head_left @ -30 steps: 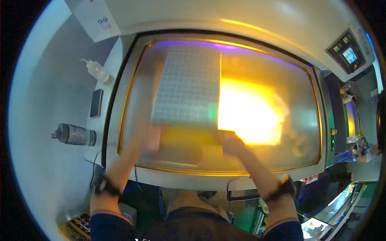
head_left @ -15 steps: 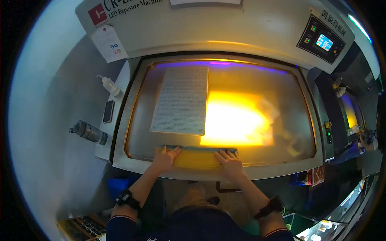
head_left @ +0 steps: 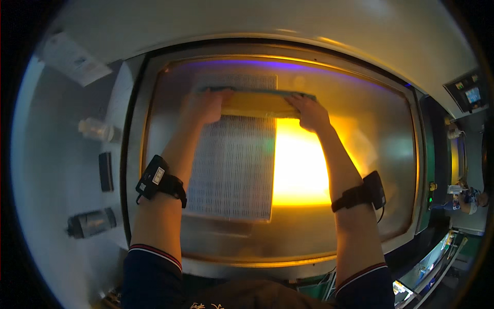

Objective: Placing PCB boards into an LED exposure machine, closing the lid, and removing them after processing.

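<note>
Wide glass bed (head_left: 360,154) of an exposure machine, glowing yellow at centre. Lying flat on the glass, left of the glow: a gridded sheet (head_left: 234,170). Across the sheet's far edge, a long yellow bar (head_left: 257,104).

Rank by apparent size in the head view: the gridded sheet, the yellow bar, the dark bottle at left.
1. gridded sheet, largest by far.
2. yellow bar, long but narrow.
3. dark bottle, smallest, though fisheye bending near the rim shrinks it.
</note>
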